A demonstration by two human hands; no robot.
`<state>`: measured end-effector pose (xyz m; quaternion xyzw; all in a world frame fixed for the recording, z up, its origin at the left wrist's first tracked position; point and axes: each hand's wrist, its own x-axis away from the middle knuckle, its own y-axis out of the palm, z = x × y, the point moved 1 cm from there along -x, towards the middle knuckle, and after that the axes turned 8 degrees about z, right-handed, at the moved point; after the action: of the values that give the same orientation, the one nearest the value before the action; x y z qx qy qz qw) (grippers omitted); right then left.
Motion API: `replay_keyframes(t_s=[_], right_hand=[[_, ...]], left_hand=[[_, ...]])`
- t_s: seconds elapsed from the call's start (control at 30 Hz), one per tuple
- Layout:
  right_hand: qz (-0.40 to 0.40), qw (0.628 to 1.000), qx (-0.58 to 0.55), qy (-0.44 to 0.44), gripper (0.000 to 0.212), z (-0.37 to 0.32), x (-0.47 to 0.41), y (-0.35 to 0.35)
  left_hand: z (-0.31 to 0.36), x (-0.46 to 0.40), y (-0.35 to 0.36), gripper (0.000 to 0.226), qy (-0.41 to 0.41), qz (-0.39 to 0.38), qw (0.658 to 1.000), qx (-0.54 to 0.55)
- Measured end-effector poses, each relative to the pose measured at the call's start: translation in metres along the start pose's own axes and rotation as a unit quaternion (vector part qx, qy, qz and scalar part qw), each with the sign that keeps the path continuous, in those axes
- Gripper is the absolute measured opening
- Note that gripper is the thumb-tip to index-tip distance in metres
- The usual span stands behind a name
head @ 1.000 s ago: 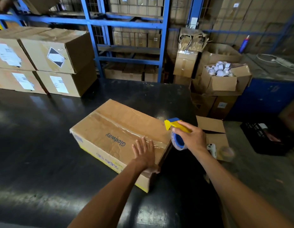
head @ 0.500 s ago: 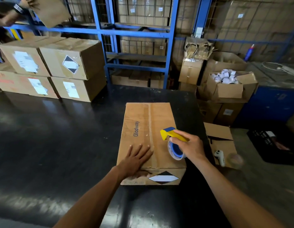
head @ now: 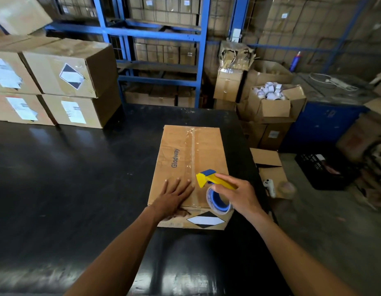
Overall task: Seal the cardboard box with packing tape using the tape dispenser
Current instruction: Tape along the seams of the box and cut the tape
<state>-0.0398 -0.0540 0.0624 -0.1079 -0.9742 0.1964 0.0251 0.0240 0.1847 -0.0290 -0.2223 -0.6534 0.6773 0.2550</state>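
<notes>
A brown cardboard box (head: 181, 150) printed "Glodway" lies lengthwise on the black table (head: 68, 189), its short end with a diamond label facing me. Clear tape runs along its centre seam. My left hand (head: 174, 194) rests flat on the near left part of the box top, fingers spread. My right hand (head: 236, 194) grips the yellow and blue tape dispenser (head: 208, 178), held just above the near right part of the top. The blue roll of clear tape (head: 217, 200) hangs under my fingers over the box's near edge.
Stacked labelled boxes (head: 63, 82) stand at the table's back left. Blue shelving (head: 159, 50) with cartons rises behind. To the right, off the table, sit open cartons (head: 270, 103), a low box with a white controller (head: 269, 185), and a black crate (head: 322, 169).
The box was turned from a diagonal lie to lengthwise, its short end towards me. My left hand stayed flat on its top; the dispenser stayed in my right hand over the near end.
</notes>
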Motion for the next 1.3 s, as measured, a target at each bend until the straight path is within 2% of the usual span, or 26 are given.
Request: replay_keyframes(t_s=[0.07, 0.1, 0.13, 0.17, 0.2, 0.23, 0.27, 0.3, 0.33, 0.37, 0.4, 0.5, 0.57, 0.63, 0.67, 0.83, 0.97, 1.0, 1.13, 1.2, 1.3], right_hand=[[-0.004, 1.000, 0.007, -0.004, 0.039, 0.000, 0.015, -0.002], [-0.005, 1.000, 0.012, -0.010, 0.039, 0.001, 0.023, -0.004], [-0.006, 1.000, 0.016, -0.023, 0.040, 0.001, 0.030, -0.007], [-0.007, 0.999, 0.019, -0.041, 0.042, 0.002, 0.038, -0.011], [-0.005, 0.998, 0.024, -0.059, 0.044, 0.000, 0.045, -0.015], [-0.001, 0.997, 0.025, -0.074, 0.046, -0.003, 0.053, -0.020], [0.009, 0.996, 0.021, -0.091, 0.047, -0.008, 0.060, -0.024], [0.023, 0.993, 0.014, -0.116, 0.046, -0.016, 0.067, -0.028], [0.042, 0.988, 0.005, -0.151, 0.045, -0.025, 0.074, -0.032], [0.061, 0.979, -0.006, -0.195, 0.045, -0.035, 0.080, -0.034], [0.078, 0.966, -0.013, -0.246, 0.045, -0.046, 0.087, -0.035], [0.078, 0.915, 0.079, -0.389, 0.046, -0.056, 0.099, -0.026], [0.023, 0.895, 0.179, -0.408, 0.050, -0.040, 0.100, -0.011], [-0.015, 0.903, 0.195, -0.382, 0.053, -0.022, 0.101, 0.000], [-0.020, 0.907, 0.178, -0.380, 0.053, -0.018, 0.101, 0.004], [-0.012, 0.900, 0.127, -0.417, 0.053, -0.028, 0.109, 0.016], [-0.014, 0.915, 0.125, -0.383, 0.058, -0.025, 0.103, 0.022], [-0.026, 0.916, 0.134, -0.376, 0.058, -0.025, 0.102, 0.024], [-0.057, 0.908, 0.221, -0.352, 0.054, -0.025, 0.092, 0.023], [-0.067, 0.908, 0.247, -0.331, 0.054, -0.024, 0.084, 0.011], [-0.094, 0.887, 0.299, -0.340, 0.052, -0.025, 0.070, 0.004]], left_hand=[[0.011, 0.006, -0.005, 0.100, -0.026, 0.019, 0.997, 0.075], [0.020, 0.011, -0.009, 0.097, -0.052, 0.042, 0.983, 0.172], [0.031, 0.018, -0.013, 0.091, -0.089, 0.063, 0.946, 0.304], [0.042, 0.024, -0.019, 0.080, -0.140, 0.084, 0.883, 0.439], [0.052, 0.031, -0.025, 0.063, -0.201, 0.099, 0.803, 0.552], [0.058, 0.036, -0.030, 0.044, -0.264, 0.096, 0.714, 0.642], [0.060, 0.039, -0.036, 0.037, -0.317, 0.067, 0.617, 0.717], [0.058, 0.042, -0.043, 0.042, -0.355, 0.021, 0.524, 0.774], [0.053, 0.047, -0.051, 0.050, -0.373, -0.025, 0.451, 0.811], [0.046, 0.054, -0.060, 0.055, -0.370, -0.061, 0.408, 0.832], [0.040, 0.061, -0.069, 0.060, -0.359, -0.080, 0.390, 0.844], [0.029, 0.081, -0.094, 0.068, -0.314, -0.110, 0.375, 0.865], [0.029, 0.089, -0.106, 0.068, -0.310, -0.114, 0.393, 0.858], [0.029, 0.097, -0.113, 0.062, -0.330, -0.113, 0.437, 0.829], [0.028, 0.101, -0.114, 0.056, -0.343, -0.109, 0.449, 0.818], [0.026, 0.119, -0.111, 0.019, -0.358, -0.083, 0.455, 0.811], [0.027, 0.112, -0.097, 0.006, -0.390, -0.061, 0.443, 0.805], [0.027, 0.109, -0.093, 0.005, -0.402, -0.045, 0.451, 0.795], [0.015, 0.100, -0.079, 0.005, -0.455, 0.054, 0.524, 0.718], [0.000, 0.103, -0.075, 0.008, -0.461, 0.095, 0.540, 0.697], [-0.007, 0.106, -0.066, 0.007, -0.451, 0.156, 0.583, 0.658]])
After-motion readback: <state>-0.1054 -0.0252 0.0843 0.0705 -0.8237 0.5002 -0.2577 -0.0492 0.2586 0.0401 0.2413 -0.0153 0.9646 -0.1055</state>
